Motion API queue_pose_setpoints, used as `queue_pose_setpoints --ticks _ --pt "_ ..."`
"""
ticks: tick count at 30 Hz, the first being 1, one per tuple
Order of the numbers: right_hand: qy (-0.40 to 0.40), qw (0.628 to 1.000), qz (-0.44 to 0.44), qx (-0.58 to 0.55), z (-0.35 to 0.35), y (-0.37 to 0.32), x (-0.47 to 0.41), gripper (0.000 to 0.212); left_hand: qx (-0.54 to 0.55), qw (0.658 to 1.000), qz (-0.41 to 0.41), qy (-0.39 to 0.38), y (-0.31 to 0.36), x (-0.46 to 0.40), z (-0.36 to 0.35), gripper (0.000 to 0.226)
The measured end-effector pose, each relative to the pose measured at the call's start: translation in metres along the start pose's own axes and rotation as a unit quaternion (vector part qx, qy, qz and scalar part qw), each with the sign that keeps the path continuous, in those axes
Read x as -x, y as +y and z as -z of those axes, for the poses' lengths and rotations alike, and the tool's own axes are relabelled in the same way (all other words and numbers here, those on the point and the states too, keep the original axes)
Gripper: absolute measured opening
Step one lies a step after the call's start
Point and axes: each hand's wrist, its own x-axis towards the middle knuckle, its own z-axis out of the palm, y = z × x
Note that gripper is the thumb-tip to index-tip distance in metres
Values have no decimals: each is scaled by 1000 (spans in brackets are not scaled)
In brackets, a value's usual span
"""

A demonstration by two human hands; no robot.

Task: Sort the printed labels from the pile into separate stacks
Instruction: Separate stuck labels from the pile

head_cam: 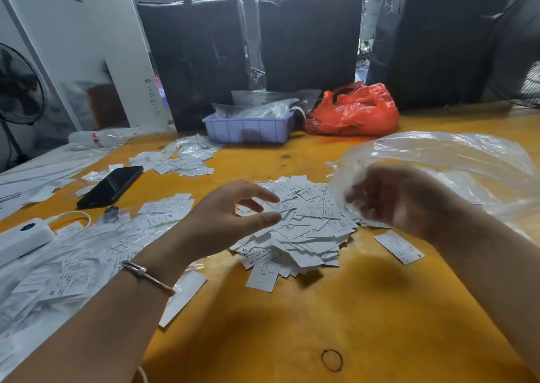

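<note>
Hovering over a loose pile of small white printed paper labels (295,230) at the middle of a yellow-orange wooden surface (365,309), the left hand (233,219) has fingers and thumb spread apart, holding nothing. The right hand (388,198) is blurred and sits inside or behind a large clear plastic bag (455,163) on the right; whether it grips the bag cannot be told. One label (399,247) lies alone just right of the pile. More labels in clear wrapping (67,263) cover the near left. Farther left lies a black phone (112,185); at the far side stand a lilac plastic tray (248,130) and a crumpled red plastic bag (355,111).
</note>
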Motion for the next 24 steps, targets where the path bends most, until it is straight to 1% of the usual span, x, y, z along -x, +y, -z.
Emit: queue_pose_setpoints --ticks 2,3,5,7,9,10,12,13,14,15,17,20,21,24 --pt "-143 989 -34 5 -10 4 5 13 69 996 12 -49 6 1 0 52" --pt "-195 980 -40 15 -15 7 6 10 107 991 16 -76 9 2 -2 57" --pt "-260 964 -46 23 -23 13 8 7 173 978 19 -113 14 4 -5 59" --pt "-290 955 -47 33 -28 18 9 5 204 970 15 -130 18 5 -7 51" --pt "-288 956 -40 33 -30 20 9 5 204 971 6 -124 21 6 -7 38" --pt "-277 960 -34 32 -30 20 10 10 198 974 3 -113 22 6 -7 32" --pt "-240 969 -20 55 -31 20 10 31 186 979 4 -84 20 6 -6 19" --pt "-216 972 -11 89 -32 20 10 44 182 981 7 -70 19 6 -6 16" --pt "-190 972 2 138 -35 20 11 53 178 982 8 -58 19 5 -6 18" --pt "-168 967 20 188 -38 21 12 57 174 983 9 -50 18 5 -6 23" --pt "-138 957 65 246 -45 24 14 52 167 985 9 -47 18 5 -8 33" --pt "-105 955 133 242 -45 27 14 21 163 985 17 -55 17 5 -8 30" --pt "-94 958 143 231 -44 27 14 16 163 984 23 -62 17 5 -8 29" --pt "-93 962 149 210 -43 26 14 17 157 981 45 -106 18 5 -7 22"
